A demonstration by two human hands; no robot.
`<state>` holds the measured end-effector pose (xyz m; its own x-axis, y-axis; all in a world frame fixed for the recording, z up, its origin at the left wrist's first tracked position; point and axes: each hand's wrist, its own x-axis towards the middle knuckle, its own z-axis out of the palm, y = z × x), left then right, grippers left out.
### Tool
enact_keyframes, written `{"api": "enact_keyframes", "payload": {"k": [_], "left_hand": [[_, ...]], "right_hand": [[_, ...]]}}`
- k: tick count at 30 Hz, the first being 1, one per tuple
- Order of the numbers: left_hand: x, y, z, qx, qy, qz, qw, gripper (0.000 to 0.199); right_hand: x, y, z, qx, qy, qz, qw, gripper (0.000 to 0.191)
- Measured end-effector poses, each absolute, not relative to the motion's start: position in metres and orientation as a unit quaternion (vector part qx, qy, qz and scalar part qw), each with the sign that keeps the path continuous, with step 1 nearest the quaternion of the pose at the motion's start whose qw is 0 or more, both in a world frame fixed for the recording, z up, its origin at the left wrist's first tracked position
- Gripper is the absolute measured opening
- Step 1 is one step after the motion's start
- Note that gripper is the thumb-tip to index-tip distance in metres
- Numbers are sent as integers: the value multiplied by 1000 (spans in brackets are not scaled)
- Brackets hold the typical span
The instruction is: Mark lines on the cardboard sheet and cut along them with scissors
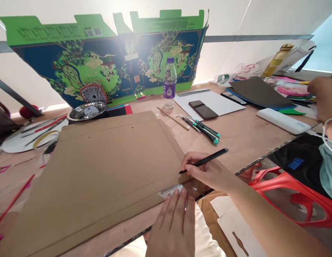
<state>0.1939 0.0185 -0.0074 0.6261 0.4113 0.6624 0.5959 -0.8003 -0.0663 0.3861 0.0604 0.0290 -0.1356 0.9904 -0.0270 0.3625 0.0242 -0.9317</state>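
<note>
A large sheet of brown cardboard (107,160) lies flat on the table, with lines along its near and right borders. My right hand (205,173) is closed around a black pen (211,157); its tip is at the cardboard's right side, and I cannot tell whether it touches. Flat on a clear ruler (171,191), my left hand (175,221) has its fingers stretched out close together at the cardboard's near right corner. The fingers cover part of the ruler.
Beyond the cardboard are a bottle (169,85), a wooden stick (173,117), green-and-black cutters (207,131), a phone (202,109) and a metal bowl (87,111). A printed box panel (123,67) stands behind. Another person's hand (322,96) is at right, above a red stool (291,194).
</note>
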Motion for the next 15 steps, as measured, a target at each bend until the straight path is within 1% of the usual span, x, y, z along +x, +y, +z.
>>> {"api": "enact_keyframes", "payload": {"k": [8,11,15], "left_hand": [[199,16,-5,-888,-303,-317,139,42],[200,16,-4,-888,-307,-313,139,43],[200,16,-3,-888,-306,-315,138,41]], "right_hand": [[386,58,31,-533,-665,402,336,12],[387,58,30,-523,-674,396,339,13],[387,58,30,-515,-674,394,353,14]]}}
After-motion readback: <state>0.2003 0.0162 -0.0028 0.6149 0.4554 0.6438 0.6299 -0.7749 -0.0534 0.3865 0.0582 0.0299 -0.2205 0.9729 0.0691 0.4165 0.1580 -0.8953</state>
